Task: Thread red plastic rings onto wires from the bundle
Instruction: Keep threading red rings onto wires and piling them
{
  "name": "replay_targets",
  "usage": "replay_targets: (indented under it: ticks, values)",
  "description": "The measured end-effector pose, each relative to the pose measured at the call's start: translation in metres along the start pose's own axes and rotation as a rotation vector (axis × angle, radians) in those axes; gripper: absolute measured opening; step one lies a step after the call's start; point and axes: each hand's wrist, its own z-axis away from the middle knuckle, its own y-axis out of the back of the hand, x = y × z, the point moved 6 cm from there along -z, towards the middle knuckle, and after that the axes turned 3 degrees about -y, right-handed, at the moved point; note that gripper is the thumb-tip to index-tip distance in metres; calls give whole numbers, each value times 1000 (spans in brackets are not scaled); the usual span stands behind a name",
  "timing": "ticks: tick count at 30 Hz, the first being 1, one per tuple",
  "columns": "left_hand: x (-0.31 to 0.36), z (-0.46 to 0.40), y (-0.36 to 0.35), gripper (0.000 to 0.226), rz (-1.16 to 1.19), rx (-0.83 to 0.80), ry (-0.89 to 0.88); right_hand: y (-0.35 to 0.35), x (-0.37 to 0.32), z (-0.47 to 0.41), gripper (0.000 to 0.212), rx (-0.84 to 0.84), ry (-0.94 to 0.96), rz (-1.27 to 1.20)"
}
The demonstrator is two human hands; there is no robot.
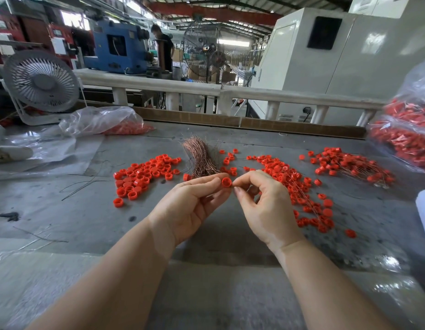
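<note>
My left hand (194,203) pinches one red plastic ring (226,182) between thumb and fingertips, above the grey table. My right hand (266,201) is right beside it, thumb and forefinger pinched together at the ring's edge; a wire there is too thin to see. Just behind the hands lies the bundle of copper-coloured wires (202,158). A heap of loose red rings (144,175) sits to the left of it. To the right lies a pile of rings with wires through them (302,186), and another further right (349,165).
The grey table (87,210) holds stray wires at the left. A clear bag of red rings (111,122) lies at the back left by a white fan (41,84). Full bags (406,134) stand at the right edge. A person stands far behind.
</note>
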Motion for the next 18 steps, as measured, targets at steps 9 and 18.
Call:
replay_targets:
  ticks: [9, 18]
  values:
    - [0, 1, 1, 28, -19, 5, 1, 1, 1, 0, 13, 15, 1, -4]
    - [1, 1, 1, 30, -1, 11, -17, 2, 2, -1, 13, 26, -6, -10]
